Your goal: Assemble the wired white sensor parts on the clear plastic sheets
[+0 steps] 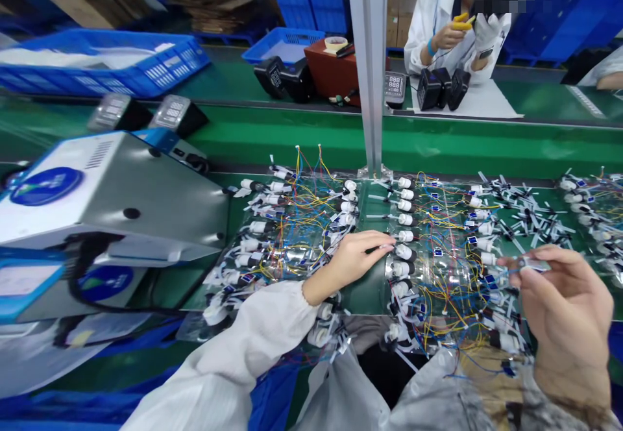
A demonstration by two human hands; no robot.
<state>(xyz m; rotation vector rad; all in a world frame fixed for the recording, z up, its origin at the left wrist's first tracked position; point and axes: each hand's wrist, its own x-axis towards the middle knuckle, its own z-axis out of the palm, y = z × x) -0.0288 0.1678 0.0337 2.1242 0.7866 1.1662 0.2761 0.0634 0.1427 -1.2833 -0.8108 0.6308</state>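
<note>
Rows of small white cylindrical parts (403, 219) with black ends and thin coloured wires lie on clear plastic on the green bench. My left hand (357, 259) reaches across the gap between two groups, its fingertips pressed together beside one white cylinder; what they pinch, if anything, is too small to make out. At the right edge of the middle group, my right hand (567, 301) is closed, with thumb and index finger pinching a small pale strip-like piece (535, 264). Behind that hand lies a loose pile of small black pieces with pale strips (535, 220).
A metal post (368, 67) rises at the bench's back edge. To the left stand a grey-white machine (160, 197) and two display units (170, 113). Beyond are a blue crate (146, 67) and a brown-red box (333, 74). Across the bench, a person holds a yellow-handled tool (462, 22).
</note>
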